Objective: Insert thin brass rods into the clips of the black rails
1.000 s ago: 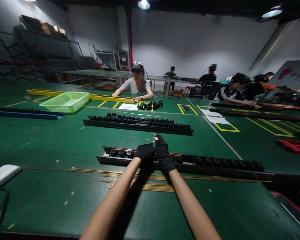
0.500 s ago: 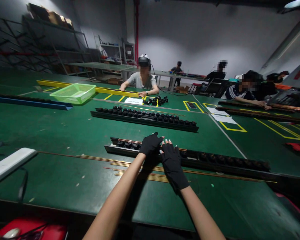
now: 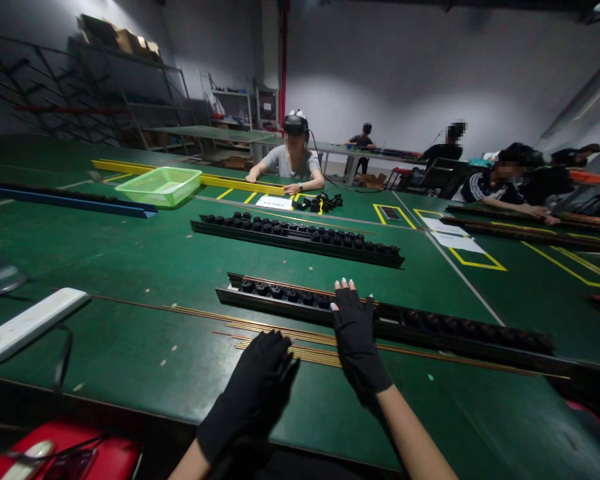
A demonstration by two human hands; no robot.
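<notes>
The left hand (image 3: 263, 360), at the black rail (image 3: 400, 330) half a second ago, has drawn back nearer over the brass-coloured rods (image 3: 313, 355) on the green counter (image 3: 130, 267); its fingers are curled, and whether they grip a rod cannot be told. Beyond the rods, the right hand (image 3: 356, 323) lies flat and unclenched across the rail as before, beside the row of black blocks (image 3: 277, 293) now uncovered by the left. Farther off, a second block-filled rail (image 3: 300, 241) lies apart.
</notes>
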